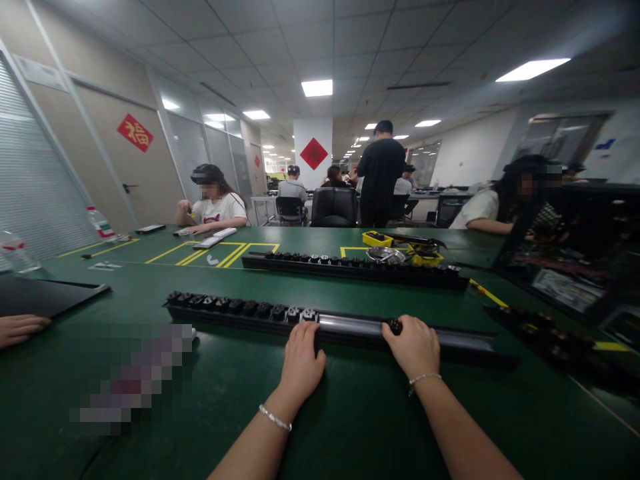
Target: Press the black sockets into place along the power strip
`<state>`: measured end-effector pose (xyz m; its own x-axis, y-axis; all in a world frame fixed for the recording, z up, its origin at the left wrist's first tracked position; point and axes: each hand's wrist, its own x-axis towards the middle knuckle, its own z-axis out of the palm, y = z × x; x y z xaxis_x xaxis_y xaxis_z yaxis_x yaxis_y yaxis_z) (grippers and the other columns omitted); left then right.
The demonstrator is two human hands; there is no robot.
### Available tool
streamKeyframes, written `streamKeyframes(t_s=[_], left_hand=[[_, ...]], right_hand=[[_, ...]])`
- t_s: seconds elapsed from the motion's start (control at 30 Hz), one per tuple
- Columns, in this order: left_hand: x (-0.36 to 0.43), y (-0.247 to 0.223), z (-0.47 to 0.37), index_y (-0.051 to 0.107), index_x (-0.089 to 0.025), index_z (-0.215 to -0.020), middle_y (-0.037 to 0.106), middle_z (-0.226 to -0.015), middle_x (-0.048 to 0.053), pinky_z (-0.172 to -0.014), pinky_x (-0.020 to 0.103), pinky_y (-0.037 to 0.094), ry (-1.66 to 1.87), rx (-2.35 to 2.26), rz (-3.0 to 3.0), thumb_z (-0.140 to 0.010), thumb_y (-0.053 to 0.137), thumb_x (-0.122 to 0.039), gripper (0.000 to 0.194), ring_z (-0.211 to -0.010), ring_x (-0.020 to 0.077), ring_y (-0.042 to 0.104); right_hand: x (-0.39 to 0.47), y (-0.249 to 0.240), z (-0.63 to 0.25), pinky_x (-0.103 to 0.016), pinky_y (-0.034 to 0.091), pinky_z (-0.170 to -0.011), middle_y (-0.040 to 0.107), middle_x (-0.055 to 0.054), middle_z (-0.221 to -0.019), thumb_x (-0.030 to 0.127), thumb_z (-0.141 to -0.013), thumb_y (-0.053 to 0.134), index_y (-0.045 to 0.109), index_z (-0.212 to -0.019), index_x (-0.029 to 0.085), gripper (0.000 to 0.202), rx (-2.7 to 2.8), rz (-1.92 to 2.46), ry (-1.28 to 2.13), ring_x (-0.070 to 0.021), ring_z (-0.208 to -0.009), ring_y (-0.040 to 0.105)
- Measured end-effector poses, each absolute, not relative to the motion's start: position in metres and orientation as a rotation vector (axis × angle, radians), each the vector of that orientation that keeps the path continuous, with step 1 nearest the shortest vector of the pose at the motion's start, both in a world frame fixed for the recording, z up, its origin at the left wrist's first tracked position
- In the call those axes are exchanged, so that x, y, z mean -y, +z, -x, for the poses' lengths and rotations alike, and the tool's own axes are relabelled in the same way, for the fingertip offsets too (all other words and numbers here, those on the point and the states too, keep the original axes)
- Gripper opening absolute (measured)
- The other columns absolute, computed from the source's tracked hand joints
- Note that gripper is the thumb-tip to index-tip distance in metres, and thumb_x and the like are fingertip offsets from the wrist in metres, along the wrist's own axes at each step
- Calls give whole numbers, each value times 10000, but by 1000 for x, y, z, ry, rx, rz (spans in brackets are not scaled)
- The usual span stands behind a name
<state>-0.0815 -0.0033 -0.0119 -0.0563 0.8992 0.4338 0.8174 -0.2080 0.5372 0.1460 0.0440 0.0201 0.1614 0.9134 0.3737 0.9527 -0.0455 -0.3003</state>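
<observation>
A long black rail (357, 325) lies across the green table in front of me. A row of small black socket modules (250, 308) fills its left part, while its right part shows a bare shiny channel. My left hand (303, 357) lies against the rail's front edge at the last modules of the row, fingers stretched forward and thumb apart. Over the bare channel, my right hand (414, 347) is closed on a single black socket module (395, 326), partly hidden by the fingers. I cannot tell whether that module touches the channel.
Behind lies a second rail with modules (350, 268), near yellow trays (377, 239) and a metal dish (385, 255). More modules (545, 330) lie at right. A blurred-out object (135, 380) and another person's hand (23, 330) are at left. Co-workers sit across the table.
</observation>
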Motion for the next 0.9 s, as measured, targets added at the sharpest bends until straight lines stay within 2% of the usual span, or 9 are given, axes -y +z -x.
streamKeyframes(t_s=[0.37, 0.6, 0.9], left_hand=[[3, -12, 80, 492, -171, -1180, 502, -1228, 85, -1056, 442, 311, 1125, -1904, -2093, -691, 468, -89, 497, -1220, 235, 387], [3, -13, 81, 487, -190, -1188, 495, -1246, 84, -1048, 457, 317, 1121, -1901, -2081, -693, 476, -90, 505, -1234, 237, 377], [3, -12, 82, 496, -198, -1181, 497, -1247, 77, -1062, 458, 307, 1120, -1897, -2067, -700, 476, -98, 492, -1237, 235, 383]], right_hand=[[-46, 13, -151, -332, 347, -784, 605, -73, -814, 438, -790, 438, 499, -711, 205, 254, 1769, 1937, -226, -227, -879, 524], [-44, 14, -152, -322, 357, -743, 602, -66, -792, 417, -799, 428, 475, -675, 210, 246, 1756, 1916, -165, -223, -863, 528], [-43, 14, -154, -316, 365, -733, 607, -70, -828, 407, -806, 441, 519, -746, 200, 229, 1728, 1905, -129, -216, -862, 536]])
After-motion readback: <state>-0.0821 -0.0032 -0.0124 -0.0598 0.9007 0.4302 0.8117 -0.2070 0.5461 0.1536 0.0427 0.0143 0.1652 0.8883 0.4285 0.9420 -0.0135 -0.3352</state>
